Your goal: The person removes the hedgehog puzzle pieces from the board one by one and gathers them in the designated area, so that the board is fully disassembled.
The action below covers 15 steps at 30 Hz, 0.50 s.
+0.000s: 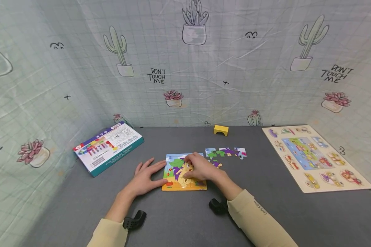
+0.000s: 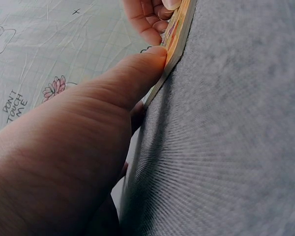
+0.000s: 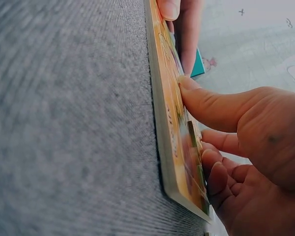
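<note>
A hedgehog jigsaw puzzle [image 1: 172, 186] lies flat on the table in its thick-edged board. My left hand [image 1: 143, 180] is spread at the board's left side, with the thumb and a fingertip touching its edge. Over the middle of the puzzle, my right hand [image 1: 202, 168] has its thumb and curled forefinger around a puzzle piece [image 1: 189, 167] with the hedgehog's face. The right wrist view shows that thumb [image 3: 206, 103] against the puzzle's surface and a recess [image 3: 191, 140] near the board's right end. My right hand hides part of the picture.
Several loose puzzle pieces [image 1: 224, 152] lie behind and right of the board, one partly behind my right hand. Further back stands a yellow arch block [image 1: 221, 130]. A boxed bead set [image 1: 111, 147] lies left, and a wooden picture-puzzle board [image 1: 300, 178] lies right. Printed curtains [image 1: 204, 68] surround the table.
</note>
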Each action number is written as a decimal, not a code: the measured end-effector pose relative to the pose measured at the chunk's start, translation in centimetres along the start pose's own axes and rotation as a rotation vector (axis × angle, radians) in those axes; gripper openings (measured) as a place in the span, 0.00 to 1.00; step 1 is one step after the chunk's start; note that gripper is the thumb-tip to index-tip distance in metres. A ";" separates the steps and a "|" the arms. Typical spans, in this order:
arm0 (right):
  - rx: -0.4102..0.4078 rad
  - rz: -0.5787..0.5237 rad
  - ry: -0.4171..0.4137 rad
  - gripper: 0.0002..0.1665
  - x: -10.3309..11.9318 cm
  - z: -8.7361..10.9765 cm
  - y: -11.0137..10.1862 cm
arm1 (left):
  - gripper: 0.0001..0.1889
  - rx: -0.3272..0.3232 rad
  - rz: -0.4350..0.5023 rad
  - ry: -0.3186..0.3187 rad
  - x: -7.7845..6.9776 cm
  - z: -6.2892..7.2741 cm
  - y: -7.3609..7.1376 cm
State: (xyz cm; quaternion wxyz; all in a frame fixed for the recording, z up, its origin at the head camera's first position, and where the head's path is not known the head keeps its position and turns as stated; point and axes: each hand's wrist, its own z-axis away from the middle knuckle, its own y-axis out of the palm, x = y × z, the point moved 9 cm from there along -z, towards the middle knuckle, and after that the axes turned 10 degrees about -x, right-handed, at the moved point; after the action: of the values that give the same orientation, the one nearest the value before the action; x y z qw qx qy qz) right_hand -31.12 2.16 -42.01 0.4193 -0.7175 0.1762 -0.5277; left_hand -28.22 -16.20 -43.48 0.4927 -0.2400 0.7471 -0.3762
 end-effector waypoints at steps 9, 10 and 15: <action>-0.011 -0.051 -0.035 0.27 0.4 0.4 0.0 | 0.37 0.005 0.000 -0.007 0.2 0.1 0.2; -0.012 -0.052 -0.036 0.27 0.4 0.4 0.0 | 0.37 0.003 0.002 -0.005 0.2 0.1 0.2; -0.008 -0.019 -0.030 0.34 0.5 0.4 0.0 | 0.37 0.002 0.003 0.002 0.1 0.0 0.1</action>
State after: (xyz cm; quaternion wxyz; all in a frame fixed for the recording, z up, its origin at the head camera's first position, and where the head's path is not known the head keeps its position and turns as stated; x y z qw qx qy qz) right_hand -30.59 1.95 -41.76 0.4139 -0.7287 0.1654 -0.5200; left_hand -28.27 -16.20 -43.55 0.4927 -0.2381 0.7475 -0.3765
